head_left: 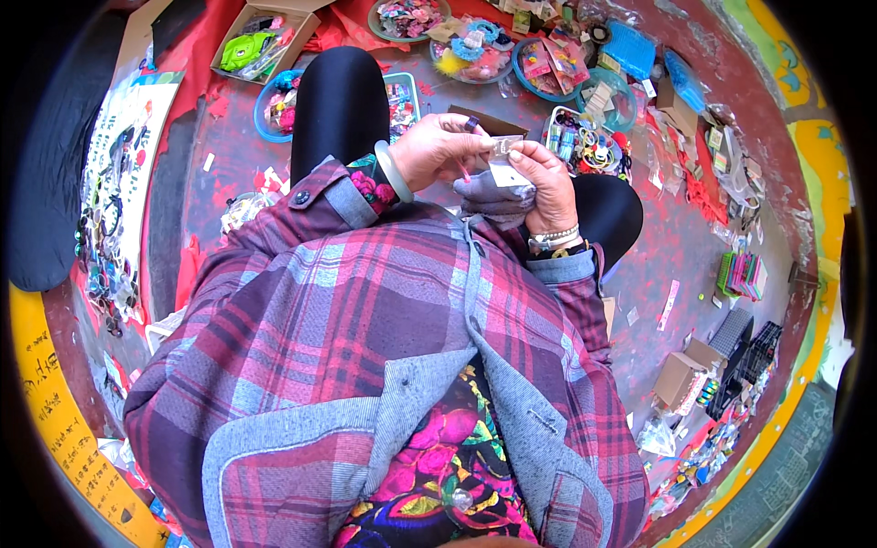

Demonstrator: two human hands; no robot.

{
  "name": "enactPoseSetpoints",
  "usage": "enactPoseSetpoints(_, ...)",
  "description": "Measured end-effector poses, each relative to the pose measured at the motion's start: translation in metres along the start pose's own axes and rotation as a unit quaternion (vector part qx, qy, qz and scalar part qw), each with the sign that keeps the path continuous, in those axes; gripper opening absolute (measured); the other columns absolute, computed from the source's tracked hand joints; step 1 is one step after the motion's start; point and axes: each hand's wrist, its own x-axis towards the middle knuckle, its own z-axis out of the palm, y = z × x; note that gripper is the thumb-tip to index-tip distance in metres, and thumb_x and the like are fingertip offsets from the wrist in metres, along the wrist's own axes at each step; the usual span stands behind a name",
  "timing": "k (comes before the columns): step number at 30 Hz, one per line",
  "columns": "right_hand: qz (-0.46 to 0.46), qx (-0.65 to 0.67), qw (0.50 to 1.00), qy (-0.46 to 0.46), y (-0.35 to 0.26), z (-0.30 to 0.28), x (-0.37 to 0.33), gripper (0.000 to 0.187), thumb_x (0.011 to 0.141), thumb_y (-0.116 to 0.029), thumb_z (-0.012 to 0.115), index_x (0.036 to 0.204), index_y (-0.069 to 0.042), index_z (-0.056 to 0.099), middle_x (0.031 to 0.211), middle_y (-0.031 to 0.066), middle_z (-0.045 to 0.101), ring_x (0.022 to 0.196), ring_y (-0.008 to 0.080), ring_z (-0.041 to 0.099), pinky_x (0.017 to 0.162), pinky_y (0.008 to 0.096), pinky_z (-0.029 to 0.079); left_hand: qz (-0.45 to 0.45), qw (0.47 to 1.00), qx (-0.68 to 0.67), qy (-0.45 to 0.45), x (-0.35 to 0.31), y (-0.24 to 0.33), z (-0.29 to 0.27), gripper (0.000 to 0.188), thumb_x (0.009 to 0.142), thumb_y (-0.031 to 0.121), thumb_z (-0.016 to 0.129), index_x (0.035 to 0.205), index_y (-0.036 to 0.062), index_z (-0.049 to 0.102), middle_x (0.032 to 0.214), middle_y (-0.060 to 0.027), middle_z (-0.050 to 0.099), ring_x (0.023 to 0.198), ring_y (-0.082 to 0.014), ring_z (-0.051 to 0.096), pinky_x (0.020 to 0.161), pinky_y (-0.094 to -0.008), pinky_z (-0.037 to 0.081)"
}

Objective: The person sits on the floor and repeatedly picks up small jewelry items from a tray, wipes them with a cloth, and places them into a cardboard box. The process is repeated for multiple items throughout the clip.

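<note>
In front of my lap, both hands are raised close together. My left hand (438, 149) has its fingers pinched at the upper edge of a small clear plastic packet (501, 146); a dark ring shows on one finger. My right hand (548, 183) grips the same packet between thumb and fingers. A white card (508, 174) hangs at the packet's lower part. Just below lies a bunched grey cloth (493, 198) against my lap. A thin pink piece shows under my left fingers; what it is I cannot make out.
Beyond my knees stand round tubs of hair accessories (550, 68), a cardboard box with a green item (245, 51), and a white basket of hair ties (594, 146). On the left lies a white board with rows of small accessories (128, 192). Pink and green baskets (742, 275) sit at right.
</note>
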Motion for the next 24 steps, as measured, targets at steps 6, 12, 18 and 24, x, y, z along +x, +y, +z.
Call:
enactPoseSetpoints(6,-0.001,0.030,0.999,-0.021,-0.0012,-0.0015,0.0012,0.028,0.080,-0.002,0.055,0.107,0.003,0.055,0.096,0.0093,0.062,0.082,0.0142,0.059,0.076,0.0254,0.047,-0.006,0.998,-0.048,0.041,0.0020,-0.0005,-0.0044,0.018,0.082,0.020,0.061,0.085,0.0019,0.061,0.074,-0.0040,0.060,0.055,-0.0049,0.052,0.038,-0.0144,0.031)
enactPoseSetpoints(12,-0.026,0.002,1.000,-0.009,-0.0002,0.0002,0.0007,0.036,0.078,0.000,0.056,0.114,0.004,0.051,0.098,0.0096,0.061,0.082,0.0133,0.059,0.074,0.0246,0.048,-0.035,0.999,-0.012,0.005,-0.0001,-0.0012,0.0041,0.017,0.081,0.017,0.062,0.089,0.0016,0.060,0.068,-0.0042,0.059,0.050,-0.0059,0.050,0.039,-0.0147,0.032)
enactPoseSetpoints(18,-0.051,-0.056,0.997,0.019,0.0006,0.0052,-0.0006,0.031,0.077,0.000,0.060,0.107,0.002,0.055,0.093,0.0063,0.061,0.079,0.0104,0.057,0.072,0.0222,0.046,0.013,0.999,-0.008,0.041,0.0012,-0.0067,0.0026,0.014,0.079,0.013,0.062,0.089,0.0033,0.060,0.066,-0.0021,0.058,0.049,-0.0066,0.051,0.041,-0.0161,0.033)
enactPoseSetpoints(24,-0.075,-0.145,0.986,0.039,-0.0032,0.0062,-0.0054,0.015,0.077,-0.002,0.062,0.092,0.002,0.060,0.085,0.0033,0.060,0.074,0.0080,0.055,0.068,0.0194,0.043,0.033,0.999,-0.020,0.035,-0.0002,-0.0050,0.0039,0.012,0.079,0.011,0.062,0.088,0.0040,0.061,0.066,-0.0016,0.057,0.050,-0.0064,0.051,0.041,-0.0164,0.033)
